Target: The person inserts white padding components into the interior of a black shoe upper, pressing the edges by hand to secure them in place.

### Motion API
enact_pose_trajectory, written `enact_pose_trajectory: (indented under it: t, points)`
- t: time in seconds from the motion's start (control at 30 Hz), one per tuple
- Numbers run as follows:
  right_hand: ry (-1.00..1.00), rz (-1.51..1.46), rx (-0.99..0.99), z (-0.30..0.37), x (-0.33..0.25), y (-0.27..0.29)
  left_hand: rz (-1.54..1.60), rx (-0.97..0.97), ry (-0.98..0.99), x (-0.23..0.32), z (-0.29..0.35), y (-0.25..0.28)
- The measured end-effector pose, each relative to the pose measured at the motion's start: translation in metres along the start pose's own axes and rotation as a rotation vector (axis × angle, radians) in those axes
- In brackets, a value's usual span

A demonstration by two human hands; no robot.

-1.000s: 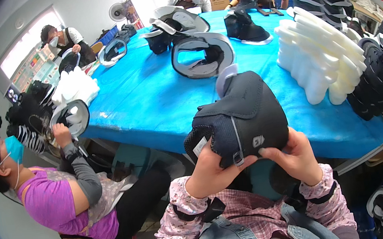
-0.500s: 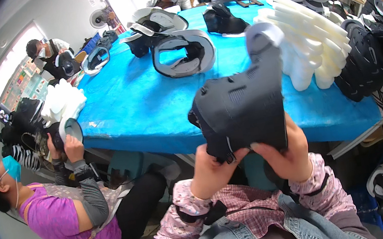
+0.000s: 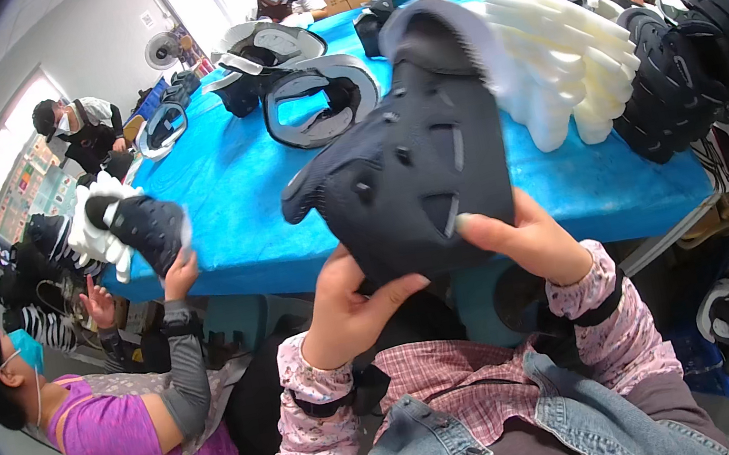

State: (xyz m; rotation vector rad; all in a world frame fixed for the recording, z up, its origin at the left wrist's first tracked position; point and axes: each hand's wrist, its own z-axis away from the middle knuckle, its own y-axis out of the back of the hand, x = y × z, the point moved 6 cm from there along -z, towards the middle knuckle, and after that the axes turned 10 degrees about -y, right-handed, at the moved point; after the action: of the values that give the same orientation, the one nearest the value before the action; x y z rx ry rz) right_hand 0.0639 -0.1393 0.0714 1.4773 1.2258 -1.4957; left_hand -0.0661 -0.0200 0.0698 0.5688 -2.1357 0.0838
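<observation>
A black boot upper (image 3: 418, 170) with triangular cut-outs and a pale rim at its top is held up in front of me. My left hand (image 3: 354, 306) grips its lower left edge, thumb pressed along the near side. At the lower right, my right hand (image 3: 520, 235) is closed on it, the thumb lying beside a cut-out. The fingers behind the piece are hidden. Past it on the blue-covered table (image 3: 216, 204) lies an oval black piece with a grey lining (image 3: 321, 102).
White curved forms (image 3: 558, 60) are piled on the table's right, beside stacked black pieces (image 3: 672, 79). A co-worker in purple (image 3: 137, 425) sits at my left holding a similar black piece (image 3: 155, 232). Other people work at the far side. Blue crates (image 3: 723, 351) stand low at the right.
Both my hands have turned and tilted the boot upper, so its cut-out side now shows. My left hand has moved left. The co-worker at my left has raised and turned their black piece.
</observation>
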Motion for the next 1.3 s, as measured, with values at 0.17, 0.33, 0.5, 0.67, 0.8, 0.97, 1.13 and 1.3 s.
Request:
enact_pose_trajectory:
  t: [0.17,0.33,0.5,0.67,0.8,0.97,1.13,1.3]
  points:
    - [0.175,0.091,0.047,0.001,-0.009,-0.013,0.282,0.016,0.173,-0.009,0.000,0.004]
    - [0.405,0.369,0.291,-0.015,0.003,-0.012,0.010,0.156,0.060,-0.009,-0.016,-0.011]
    - [0.413,0.380,0.419,-0.023,0.007,-0.008,-0.441,0.247,-0.068,-0.004,-0.028,-0.003]
    - [0.318,0.274,0.087,-0.011,0.000,-0.021,0.059,0.314,0.055,0.003,-0.021,0.011]
    - [0.397,0.303,0.211,-0.018,0.009,-0.024,0.047,0.355,-0.022,0.000,-0.022,0.018]
    - [0.570,0.398,0.501,-0.034,0.020,-0.018,-0.683,0.535,-0.266,0.003,-0.022,-0.004]
    - [0.517,0.282,0.353,-0.022,0.007,-0.009,-0.663,0.210,-0.204,-0.006,-0.019,0.017]
    - [0.566,-0.017,0.334,-0.002,-0.002,-0.014,-0.453,0.337,-0.276,-0.029,0.002,0.029]
